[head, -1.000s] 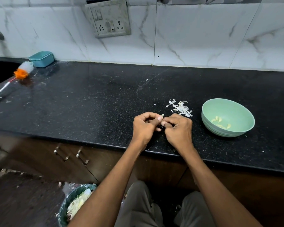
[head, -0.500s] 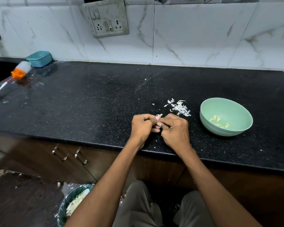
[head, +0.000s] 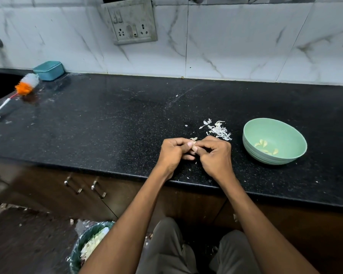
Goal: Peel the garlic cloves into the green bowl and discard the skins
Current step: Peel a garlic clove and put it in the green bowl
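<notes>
My left hand [head: 175, 153] and my right hand [head: 215, 156] meet over the black counter near its front edge, fingers curled. Together they pinch a small garlic clove [head: 193, 143], mostly hidden between the thumbs. A green bowl [head: 251, 144] stands to the right of my hands with several peeled cloves [head: 265, 147] inside. A small heap of white garlic skins [head: 218, 130] lies on the counter just beyond my right hand.
A bin [head: 81, 248] with scraps sits on the floor at lower left, beside my left forearm. A teal box [head: 49, 70] and an orange-and-white brush [head: 26, 86] lie at the far left by the sink. The tiled wall holds a socket panel [head: 130, 20].
Both hands have stayed joined on the clove; the fingers have shifted only slightly. The bowl and skins have not moved.
</notes>
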The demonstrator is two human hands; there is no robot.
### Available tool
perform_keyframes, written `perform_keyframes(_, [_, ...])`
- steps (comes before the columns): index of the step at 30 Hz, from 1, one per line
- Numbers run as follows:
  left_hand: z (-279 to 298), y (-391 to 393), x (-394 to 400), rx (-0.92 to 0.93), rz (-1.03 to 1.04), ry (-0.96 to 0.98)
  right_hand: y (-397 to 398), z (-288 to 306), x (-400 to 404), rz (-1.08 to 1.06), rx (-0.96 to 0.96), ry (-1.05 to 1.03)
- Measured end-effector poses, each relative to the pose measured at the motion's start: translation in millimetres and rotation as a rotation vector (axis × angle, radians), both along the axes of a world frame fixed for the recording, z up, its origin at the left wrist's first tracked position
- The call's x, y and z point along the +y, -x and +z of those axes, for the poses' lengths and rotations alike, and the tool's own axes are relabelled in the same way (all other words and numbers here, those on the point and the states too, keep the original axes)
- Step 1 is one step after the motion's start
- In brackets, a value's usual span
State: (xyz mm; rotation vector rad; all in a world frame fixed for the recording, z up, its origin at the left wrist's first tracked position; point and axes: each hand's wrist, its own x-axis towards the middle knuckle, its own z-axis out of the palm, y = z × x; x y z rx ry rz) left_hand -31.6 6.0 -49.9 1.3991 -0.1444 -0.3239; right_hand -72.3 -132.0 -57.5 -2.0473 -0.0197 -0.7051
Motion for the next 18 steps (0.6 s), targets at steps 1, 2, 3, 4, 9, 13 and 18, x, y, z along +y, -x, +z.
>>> perform_keyframes(1, [0.1,0.1,-0.4,0.001,0.006,0.008,-0.3,-0.3,-0.1,-0.001,0.001,-0.02])
perform_keyframes(2, [0.3,0.3,-0.8,0.001,0.013,0.016,-0.3,-0.4,-0.1,0.0,0.0,-0.036])
perform_keyframes(3, [0.4,0.7,-1.2,0.0,0.023,0.022,-0.3,-0.2,0.1,0.001,-0.002,-0.049])
perform_keyframes(4, [0.3,0.8,-1.4,0.002,0.037,0.03,-0.2,0.1,0.4,0.002,-0.005,-0.061])
perform_keyframes(9, [-1.1,0.0,-2.4,0.016,0.096,0.053,0.3,2.2,-0.1,-0.043,-0.02,-0.158])
perform_keyframes(13, [-2.2,-0.1,-2.1,0.002,0.106,0.049,1.2,3.3,-1.4,-0.06,-0.012,-0.164])
perform_keyframes(18, [-3.0,0.8,-2.4,-0.04,0.126,0.011,-2.1,2.8,-1.5,-0.152,0.029,-0.088])
